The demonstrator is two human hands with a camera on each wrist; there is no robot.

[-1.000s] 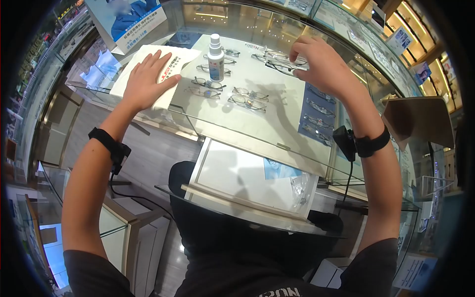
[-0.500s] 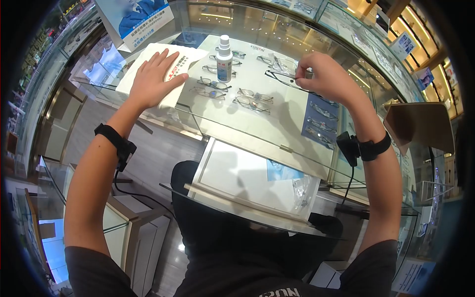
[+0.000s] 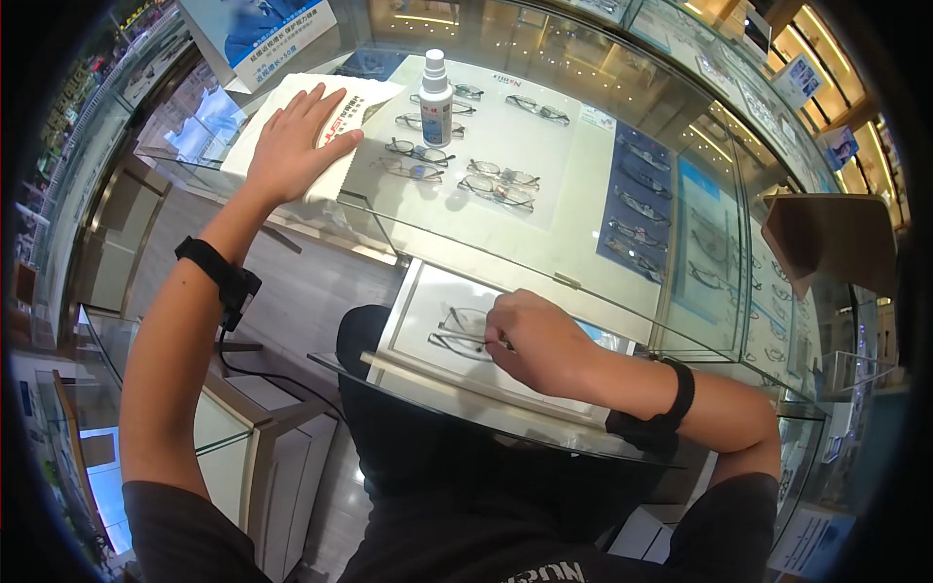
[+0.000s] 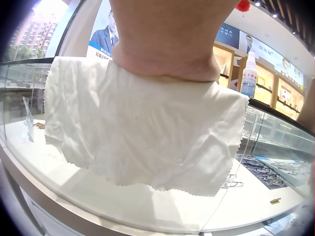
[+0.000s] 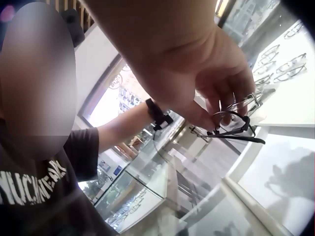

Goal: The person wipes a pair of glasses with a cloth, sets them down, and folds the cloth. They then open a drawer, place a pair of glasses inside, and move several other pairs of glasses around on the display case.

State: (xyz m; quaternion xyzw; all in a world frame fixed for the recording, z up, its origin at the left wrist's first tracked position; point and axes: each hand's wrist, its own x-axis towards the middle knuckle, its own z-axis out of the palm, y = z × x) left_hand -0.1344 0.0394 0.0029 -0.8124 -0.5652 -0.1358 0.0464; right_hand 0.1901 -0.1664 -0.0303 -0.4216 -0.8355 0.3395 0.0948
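Observation:
My right hand [image 3: 539, 340] is over the pulled-out drawer, its fingertips pinching a pair of eyeglasses [image 3: 465, 335]. In the right wrist view the eyeglasses [image 5: 236, 137] show thin dark and silvery parts, hanging below the curled fingers. My left hand [image 3: 301, 151] lies flat, fingers spread, on a white cleaning cloth [image 3: 335, 185] with red lettering. The cloth's zigzag edge [image 4: 147, 187] droops over the glass counter's front in the left wrist view. Right of the cloth a white spray bottle [image 3: 436, 112] stands upright on the glass.
Several pairs of eyeglasses [image 3: 501, 175] lie in the display case, with more on a blue strip [image 3: 637, 209] at the right. The white drawer [image 3: 418, 301] juts toward the person's lap. A printed stand-up sign [image 3: 262, 39] is at the back left, a brown panel [image 3: 826, 238] at right.
My right hand took eyeglasses from the far part of the counter and has come down toward the body, over the drawer. My left hand stays on the cloth.

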